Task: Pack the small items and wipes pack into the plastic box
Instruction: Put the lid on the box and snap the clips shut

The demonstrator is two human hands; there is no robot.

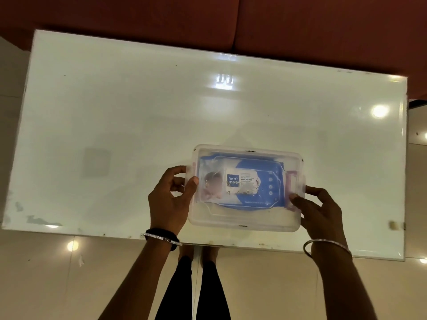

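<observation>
Head view, nearest first: two hands clamped on the short ends of one plastic box [245, 218]. Left hand [169, 199] wrapped round the box's left end, thumb over the lid rim, grip closed on it. Right hand [320, 206] pinching the box's right end right beside the pink latch [290, 189], grip closed there too. One bangle on each wrist.

Inside the box, one wipes pack [242, 184], blue, lying flat under the clear lid, label up. Small items: can't tell, nothing visible around the pack, probably buried under it. Only one pink latch clearly visible; the left one mostly hidden behind the thumb.

Box sitting on the glass worktop [115, 112], close to the near edge. Beyond the box, just bare glass with lamp reflections, then a red sofa [323, 24] at the far side.

Looks basically done, probably latching the lid. Risk: slick glass plus a near-edge spot, so an uneven push on the latch could skid the box off toward the floor. Half-clicked latch could also pop open when lifted.
</observation>
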